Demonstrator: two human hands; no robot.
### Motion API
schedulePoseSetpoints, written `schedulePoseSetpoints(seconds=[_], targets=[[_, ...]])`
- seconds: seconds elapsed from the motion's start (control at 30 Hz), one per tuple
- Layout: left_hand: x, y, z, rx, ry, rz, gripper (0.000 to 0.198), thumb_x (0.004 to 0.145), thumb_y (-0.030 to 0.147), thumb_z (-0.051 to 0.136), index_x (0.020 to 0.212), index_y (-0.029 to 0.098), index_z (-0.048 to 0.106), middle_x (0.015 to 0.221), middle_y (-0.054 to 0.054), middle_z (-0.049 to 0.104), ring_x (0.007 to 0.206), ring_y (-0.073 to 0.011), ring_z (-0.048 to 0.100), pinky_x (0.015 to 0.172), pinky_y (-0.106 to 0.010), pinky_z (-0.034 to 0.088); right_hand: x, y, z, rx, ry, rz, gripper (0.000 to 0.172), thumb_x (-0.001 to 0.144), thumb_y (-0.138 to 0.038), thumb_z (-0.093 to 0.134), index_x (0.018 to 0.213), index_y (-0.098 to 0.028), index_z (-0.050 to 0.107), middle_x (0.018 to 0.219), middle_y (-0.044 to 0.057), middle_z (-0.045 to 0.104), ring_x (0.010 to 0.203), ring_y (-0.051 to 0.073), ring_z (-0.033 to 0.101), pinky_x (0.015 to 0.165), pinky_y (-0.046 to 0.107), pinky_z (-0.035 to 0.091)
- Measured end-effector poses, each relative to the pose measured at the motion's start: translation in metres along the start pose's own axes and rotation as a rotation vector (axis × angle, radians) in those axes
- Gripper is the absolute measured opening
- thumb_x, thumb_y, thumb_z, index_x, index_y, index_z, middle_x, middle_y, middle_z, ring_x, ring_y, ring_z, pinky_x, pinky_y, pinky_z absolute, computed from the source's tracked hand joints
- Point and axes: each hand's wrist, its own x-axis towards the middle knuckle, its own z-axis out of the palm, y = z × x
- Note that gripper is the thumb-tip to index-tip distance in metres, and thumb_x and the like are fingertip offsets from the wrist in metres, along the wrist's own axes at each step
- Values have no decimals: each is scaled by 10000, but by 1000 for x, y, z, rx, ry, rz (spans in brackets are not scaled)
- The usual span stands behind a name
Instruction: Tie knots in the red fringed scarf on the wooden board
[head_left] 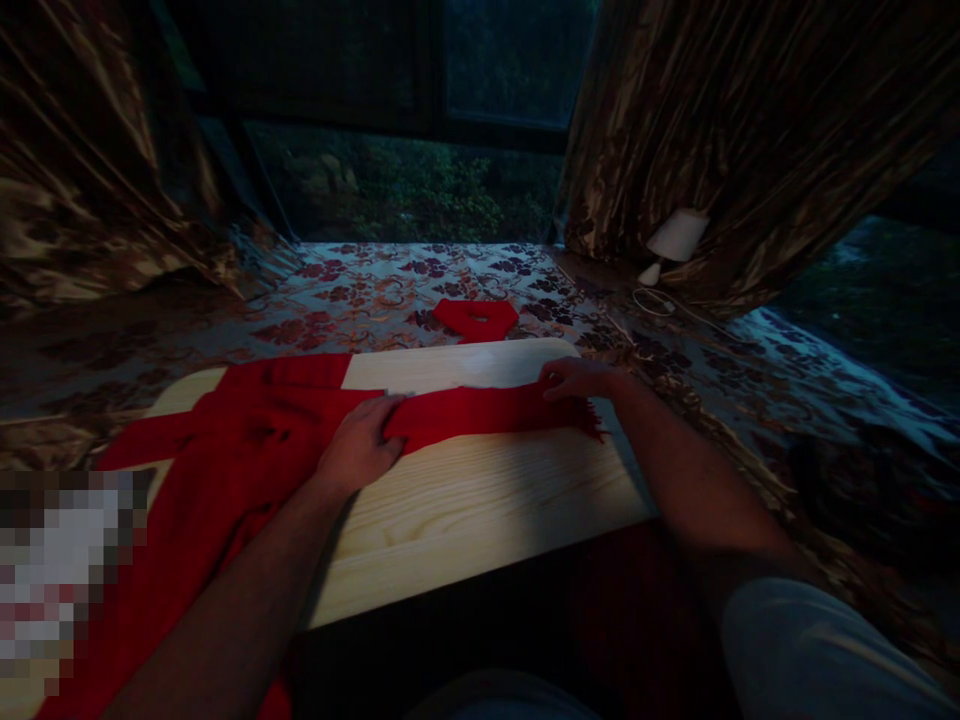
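A long red scarf (472, 412) lies across the light wooden board (480, 500), its fringed end toward the right. My left hand (364, 445) is closed on the scarf near the middle of the board, fingers at its upper edge and thumb at the lower one. Close to the fringe, my right hand (577, 380) pinches the scarf's upper edge between thumb and fingers. More red fabric (247, 430) spreads over the left side and hangs toward me; whether it is one piece with the scarf I cannot tell.
Behind the board, another red cloth piece (476, 318) lies on a floral-patterned cover (360, 290). A small white lamp (679, 235) with a cord leans at the back right. Heavy curtains (645, 110) frame the dark window (420, 190). Pixelation hides the lower left corner.
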Motion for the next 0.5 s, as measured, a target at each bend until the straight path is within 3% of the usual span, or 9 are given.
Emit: schedulePoseSetpoints(seconds=[0.23,0.37,0.43,0.5], targets=[[1,1,0,12,-4,18,634,782,279,577,1408,179,564,1402,-110,622,1334,-319,540,1156,-464,428,-11,7,4,-356,-111,139,247,672,-168,700,913,-183,753,830,57,751,735,204,659,610,271,422],[1,5,-2,12,-11,12,629,784,286,575,1404,180,570,1397,-105,626,1337,-313,538,1161,-451,421,-18,10,0,-516,83,245,313,725,-142,637,1018,-168,743,1011,132,750,883,251,678,687,298,437],[1,6,-3,12,-16,1,633,781,293,572,1403,173,572,1394,-114,625,1333,-317,540,1158,-454,423,-20,7,1,-518,235,234,308,773,-193,631,1068,-177,718,1095,139,733,942,253,668,731,303,440],[2,6,-3,14,-21,-8,636,780,304,572,1401,167,573,1393,-123,624,1335,-322,537,1156,-457,423,-23,1,5,-466,301,180,246,809,-286,641,1028,-192,706,1076,111,733,920,231,659,738,291,434]])
